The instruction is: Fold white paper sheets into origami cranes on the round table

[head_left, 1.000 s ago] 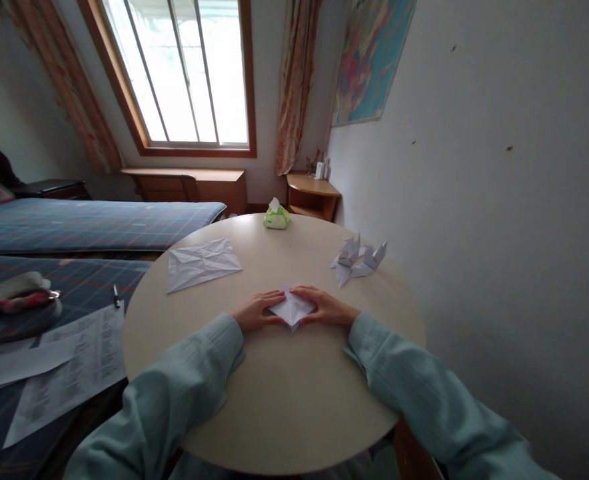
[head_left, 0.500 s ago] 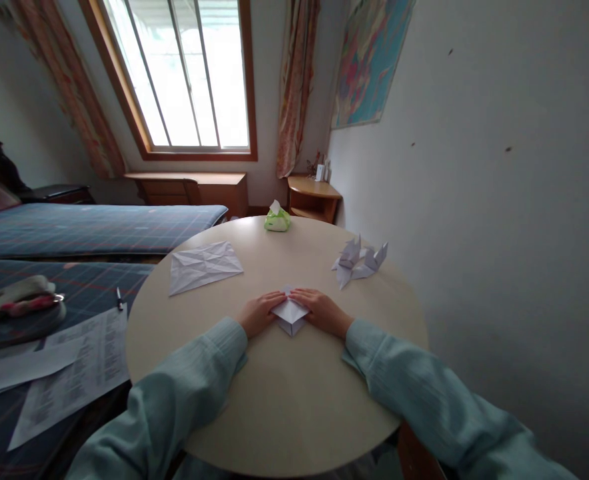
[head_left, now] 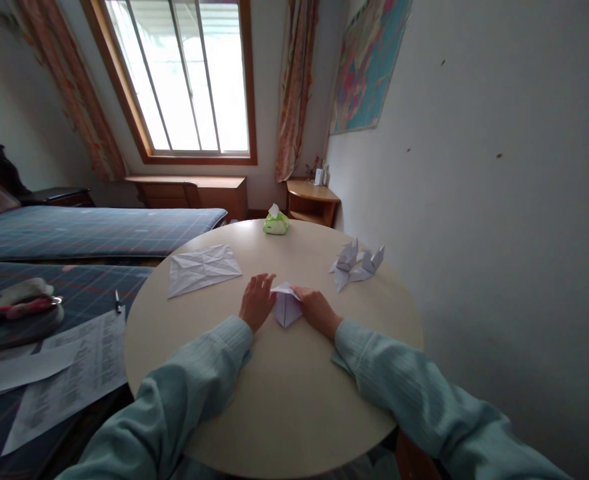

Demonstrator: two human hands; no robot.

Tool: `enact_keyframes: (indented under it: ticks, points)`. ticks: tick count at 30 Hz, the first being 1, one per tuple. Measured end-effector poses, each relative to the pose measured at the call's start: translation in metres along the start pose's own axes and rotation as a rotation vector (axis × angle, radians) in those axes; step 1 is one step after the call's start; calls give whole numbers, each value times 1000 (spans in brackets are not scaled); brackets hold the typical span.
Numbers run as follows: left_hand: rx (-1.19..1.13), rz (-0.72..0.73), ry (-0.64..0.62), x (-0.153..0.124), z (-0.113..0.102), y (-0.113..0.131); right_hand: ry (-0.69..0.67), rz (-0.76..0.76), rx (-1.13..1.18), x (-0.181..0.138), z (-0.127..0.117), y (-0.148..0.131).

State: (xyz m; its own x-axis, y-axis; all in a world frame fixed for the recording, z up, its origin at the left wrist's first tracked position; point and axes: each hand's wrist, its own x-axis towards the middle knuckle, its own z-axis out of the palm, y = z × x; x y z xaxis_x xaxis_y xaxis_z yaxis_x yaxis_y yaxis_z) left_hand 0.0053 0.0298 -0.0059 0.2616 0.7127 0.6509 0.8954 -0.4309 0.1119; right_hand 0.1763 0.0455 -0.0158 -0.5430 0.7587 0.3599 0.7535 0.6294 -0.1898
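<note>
A small folded white paper (head_left: pixel 286 309) lies on the round table (head_left: pixel 294 393), its lower point toward me and its top flap partly lifted. My right hand (head_left: pixel 316 309) grips the paper's right edge between thumb and fingers. At the left edge, my left hand (head_left: pixel 258 300) is raised with its fingers apart and pointing away from me; its thumb is close to the paper, and I cannot tell whether it touches. Farther off on the left is a flat creased paper sheet (head_left: pixel 204 270). Folded paper figures (head_left: pixel 357 264) stand on the right.
A green tissue pack (head_left: pixel 276 223) stands at the table's far edge. On the left, printed sheets (head_left: pixel 69 373), a pen (head_left: pixel 117 302) and a bag-like item (head_left: pixel 19 310) lie on a plaid bed (head_left: pixel 99 280). The white wall (head_left: pixel 499 267) runs along the right.
My left hand has come off the paper's top and opened at its left side. The upper flap has lifted, showing the inside folds. My right hand still holds the right edge.
</note>
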Motion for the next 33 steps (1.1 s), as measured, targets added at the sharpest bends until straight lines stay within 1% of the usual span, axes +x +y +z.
enact_keyframes:
  ticks: [1, 2, 3, 4, 5, 6, 7, 8, 10, 11, 13, 15, 18, 20, 22, 26, 28, 31, 33]
  points:
    - [9, 62, 78, -1, -2, 3, 0, 24, -4, 1, -1, 0]
    - [6, 135, 123, -3, -5, 7, 0, 45, -8, 1, -2, -1]
    - [-9, 219, 133, -5, -8, 11, 1, 64, -12, 1, -3, -1]
    - [-38, 323, 98, -7, -10, 16, 4, 75, -15, 2, -3, -1]
    - [-68, 415, 37, -9, -11, 20, 7, 80, -16, 2, -4, -1]
    - [-86, 456, -30, -11, -11, 23, 10, 78, -15, 2, -4, -1]
    - [-98, 463, -95, -13, -9, 25, 12, 74, -12, 2, -3, -1]
    - [-107, 440, -156, -14, -7, 26, 15, 73, -8, 2, -3, -1]
    - [-119, 328, -255, -15, 0, 24, 28, 94, -11, 2, -3, -1]
    - [-131, 266, -294, -15, 3, 22, 40, 114, -19, 2, -3, -2]
    - [-163, 207, -356, -15, 8, 19, 77, 140, -49, 1, -4, -4]
    - [-189, 196, -385, -14, 11, 16, 116, 116, -82, 0, -6, -7]
    - [-207, 196, -381, -11, 11, 17, 175, 48, -105, -1, -8, -11]
    - [-224, 197, -391, -9, 10, 19, 220, 50, -83, -1, -8, -10]
    - [-239, 184, -436, -7, 8, 19, 279, 110, -26, 0, -6, -7]
    - [-262, 165, -511, -6, 5, 17, 412, 318, 108, 3, -5, 4]
    - [-273, 178, -528, -7, 5, 16, 453, 352, 154, 3, -6, 8]
    - [-264, 178, -565, -8, 7, 13, 464, 309, 196, 3, -8, 11]
    - [-259, 172, -590, -8, 9, 12, 442, 211, 240, 2, -13, 11]
